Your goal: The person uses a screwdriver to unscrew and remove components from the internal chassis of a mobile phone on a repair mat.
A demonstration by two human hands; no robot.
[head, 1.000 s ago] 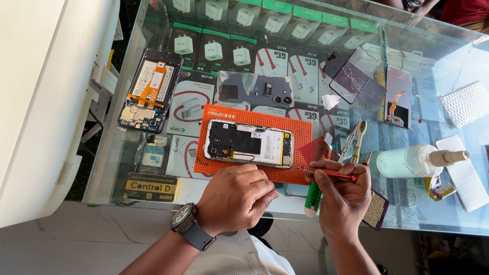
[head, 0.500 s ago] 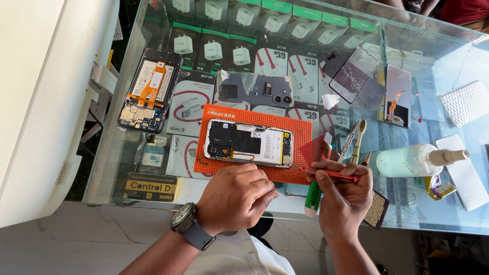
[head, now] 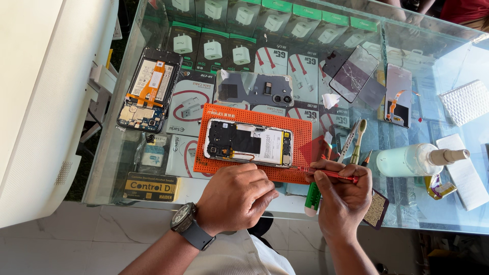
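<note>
Orange and dotted with small holes, a work mat [head: 305,133] lies near the front edge of the glass counter [head: 127,168], and on it rests an opened phone [head: 248,143] with its back cover off, its dark boards and pale battery showing. At the mat's front edge the left hand [head: 236,197], a dark watch [head: 186,227] on its wrist, rests curled and nearly closed just below the phone; whether it holds anything cannot be told. Just to the right, the right hand [head: 344,196] pinches a slim red screwdriver [head: 331,174] that lies nearly level, its tip pointing left toward the phone's lower right corner. A green-and-white marker [head: 311,197] pokes out from under that hand by the front edge. Behind the mat lies a clear back cover [head: 253,88], and toward the left edge a second opened phone [head: 147,89] with an orange ribbon cable. Right of the mat sit a toothbrush [head: 358,136], a pale green squeeze bottle [head: 415,159] on its side, and a cracked screen [head: 354,73] further back
</note>
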